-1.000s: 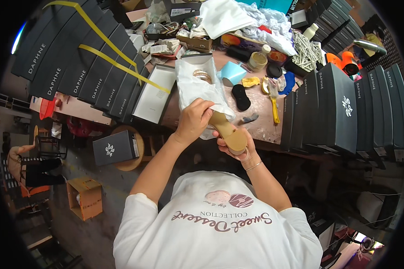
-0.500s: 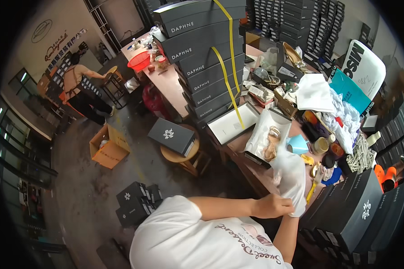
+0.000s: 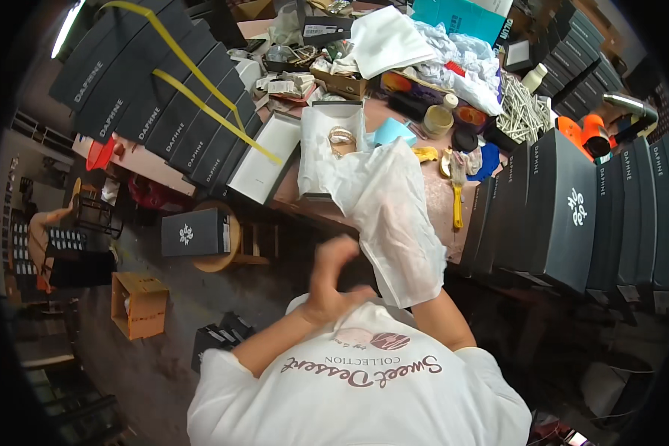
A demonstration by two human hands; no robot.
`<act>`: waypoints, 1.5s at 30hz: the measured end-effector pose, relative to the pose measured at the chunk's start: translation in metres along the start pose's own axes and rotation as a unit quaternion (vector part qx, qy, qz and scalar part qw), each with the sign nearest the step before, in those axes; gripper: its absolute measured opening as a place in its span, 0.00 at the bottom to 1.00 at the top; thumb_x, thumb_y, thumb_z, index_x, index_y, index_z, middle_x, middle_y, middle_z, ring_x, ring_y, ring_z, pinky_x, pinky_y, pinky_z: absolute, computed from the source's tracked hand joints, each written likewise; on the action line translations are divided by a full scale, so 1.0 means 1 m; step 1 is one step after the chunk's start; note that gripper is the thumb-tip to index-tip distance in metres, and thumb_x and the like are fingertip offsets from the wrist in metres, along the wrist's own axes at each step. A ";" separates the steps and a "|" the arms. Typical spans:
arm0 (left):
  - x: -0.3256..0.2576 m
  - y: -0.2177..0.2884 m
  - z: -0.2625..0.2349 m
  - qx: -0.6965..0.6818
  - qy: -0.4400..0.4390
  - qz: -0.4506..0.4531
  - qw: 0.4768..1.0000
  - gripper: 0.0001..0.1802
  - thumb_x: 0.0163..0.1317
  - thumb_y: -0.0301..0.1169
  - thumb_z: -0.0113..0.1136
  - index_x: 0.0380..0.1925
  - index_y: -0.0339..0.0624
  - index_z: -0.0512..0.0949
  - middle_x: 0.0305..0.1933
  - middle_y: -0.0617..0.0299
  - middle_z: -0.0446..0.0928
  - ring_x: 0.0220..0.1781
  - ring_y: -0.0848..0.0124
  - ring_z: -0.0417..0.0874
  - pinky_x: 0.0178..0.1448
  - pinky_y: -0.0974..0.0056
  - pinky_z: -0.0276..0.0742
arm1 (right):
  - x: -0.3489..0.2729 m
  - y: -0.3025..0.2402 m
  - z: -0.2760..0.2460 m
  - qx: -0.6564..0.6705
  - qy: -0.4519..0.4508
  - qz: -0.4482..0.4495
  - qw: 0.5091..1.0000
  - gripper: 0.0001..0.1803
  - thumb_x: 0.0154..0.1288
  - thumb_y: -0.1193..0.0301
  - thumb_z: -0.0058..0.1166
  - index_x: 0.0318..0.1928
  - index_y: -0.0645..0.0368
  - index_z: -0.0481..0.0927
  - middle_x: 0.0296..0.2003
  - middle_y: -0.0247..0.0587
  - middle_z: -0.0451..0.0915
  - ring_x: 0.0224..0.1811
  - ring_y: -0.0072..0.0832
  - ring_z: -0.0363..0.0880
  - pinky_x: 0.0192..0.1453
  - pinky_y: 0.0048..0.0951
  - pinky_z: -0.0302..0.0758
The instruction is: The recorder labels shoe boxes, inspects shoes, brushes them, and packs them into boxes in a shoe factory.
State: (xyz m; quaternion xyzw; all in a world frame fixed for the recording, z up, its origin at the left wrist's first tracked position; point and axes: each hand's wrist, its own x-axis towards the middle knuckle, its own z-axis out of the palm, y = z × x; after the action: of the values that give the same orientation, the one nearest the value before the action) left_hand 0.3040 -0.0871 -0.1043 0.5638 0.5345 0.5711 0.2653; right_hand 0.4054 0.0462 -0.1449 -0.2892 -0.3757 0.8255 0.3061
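Note:
A translucent white plastic bag (image 3: 385, 189) is pulled over my right hand (image 3: 418, 276) down to the wrist. Its fingers are hidden inside, so their grip does not show. My left hand (image 3: 336, 286) is just left of the bag, open and empty, thumb apart from the fingers. The far part of the bag reaches over the near corner of an uncovered shoe box (image 3: 314, 119). In that box a tan strappy sandal (image 3: 340, 140) lies on white paper. The box's lid (image 3: 264, 165), white inside, lies to its left.
Tall stacks of dark shoe boxes stand left (image 3: 156, 111) and right (image 3: 546, 212). A yellow strap (image 3: 193, 67) hangs over the left stack. A yellow-handled brush (image 3: 457, 202), a glass jar (image 3: 437, 119) and white sticks (image 3: 526, 111) are on the table. A box sits on a stool (image 3: 214, 262).
My left hand has let go of the bag's edge at my right wrist and moved away to the left. The view has turned, so the table and boxes sit further left.

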 end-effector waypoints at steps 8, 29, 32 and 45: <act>0.026 -0.080 -0.067 -0.498 0.222 -0.430 0.720 0.44 0.55 0.56 0.63 0.66 0.47 0.61 0.66 0.61 0.65 0.67 0.60 0.65 0.70 0.50 0.61 | 0.061 0.059 0.072 -0.195 -0.078 -0.013 0.978 0.33 0.72 0.54 0.41 0.70 0.59 0.54 0.66 0.46 0.61 0.67 0.34 0.62 0.70 0.36 0.58; 0.156 -0.115 -0.068 -0.234 -0.158 -0.303 0.910 0.26 0.56 0.26 0.67 0.55 0.35 0.72 0.59 0.55 0.71 0.60 0.67 0.72 0.64 0.61 0.68 | 0.093 0.014 0.030 0.124 0.195 -0.061 0.971 0.45 0.63 0.44 0.52 0.68 0.62 0.53 0.64 0.46 0.63 0.66 0.37 0.64 0.68 0.41 0.63; 0.153 -0.151 -0.070 0.005 -0.204 -0.133 0.970 0.32 0.59 0.31 0.66 0.62 0.37 0.66 0.67 0.53 0.62 0.68 0.66 0.63 0.70 0.60 0.59 | 0.065 -0.013 -0.029 0.232 0.334 -0.061 0.911 0.29 0.65 0.59 0.51 0.62 0.61 0.64 0.54 0.46 0.74 0.55 0.38 0.76 0.61 0.43 0.73; 0.191 -0.312 -0.017 0.076 -0.095 -0.549 0.827 0.30 0.50 0.36 0.65 0.51 0.28 0.71 0.48 0.46 0.77 0.48 0.59 0.80 0.50 0.63 0.75 | 0.055 -0.034 -0.075 0.118 0.262 -0.053 0.957 0.35 0.63 0.63 0.56 0.66 0.62 0.57 0.58 0.42 0.69 0.59 0.32 0.70 0.61 0.35 0.69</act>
State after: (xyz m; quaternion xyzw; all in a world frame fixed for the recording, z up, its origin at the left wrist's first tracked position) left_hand 0.1520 0.1703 -0.3153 0.2475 0.7696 0.2326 0.5407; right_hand 0.4328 0.1376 -0.1729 -0.4367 -0.1974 0.7422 0.4686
